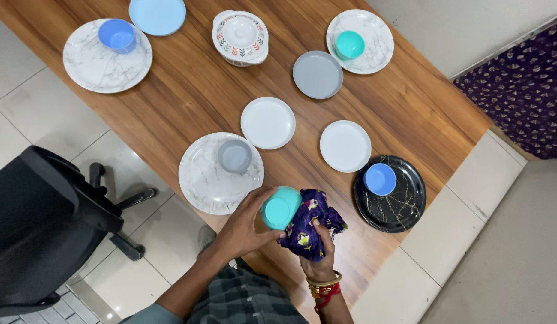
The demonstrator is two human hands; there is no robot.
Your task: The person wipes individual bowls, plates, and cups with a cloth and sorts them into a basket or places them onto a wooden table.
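Observation:
My left hand (245, 225) grips a teal bowl (280, 208) turned bottom-up, just above the near edge of the wooden table (188, 90). My right hand (319, 255), with bangles at the wrist, holds a bunched purple patterned cloth (308, 225) pressed against the bowl's side. Just beyond the bowl lies a white marbled plate (203, 180) with a grey bowl (234, 156) on it.
A black marbled plate (404, 201) with a blue bowl (380, 179) sits to the right. Two small white plates (267, 122) (345, 146), a grey plate (317, 74), a lidded casserole (240, 37) and more marbled plates with bowls lie farther off. A black office chair (44, 222) stands at left.

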